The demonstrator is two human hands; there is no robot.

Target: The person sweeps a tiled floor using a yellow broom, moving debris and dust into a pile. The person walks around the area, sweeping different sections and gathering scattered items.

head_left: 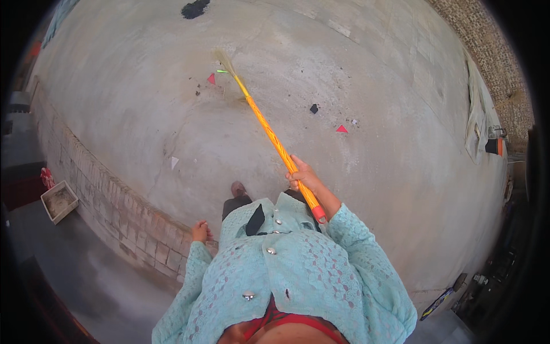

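Observation:
My right hand (303, 175) is wrapped round the upper part of a broom's orange-yellow handle (269, 132), in front of my waist. The handle slants away to the far left and ends in thin straw-coloured bristles (225, 59) over the concrete floor. Beside the bristles lie a red scrap (211, 79) and a small green strip (222, 71). My left hand (201, 231) hangs at my left side with its fingers curled in, and nothing shows in it. Farther right on the floor are a black scrap (314, 108) and another red scrap (342, 129).
A low brick edge (137, 223) curves along the left, with a shallow pale box (59, 202) beyond it. A dark heap (195, 8) lies at the far end. A white scrap (175, 163) is near my feet. Pale sheeting (476, 114) lies along the right side.

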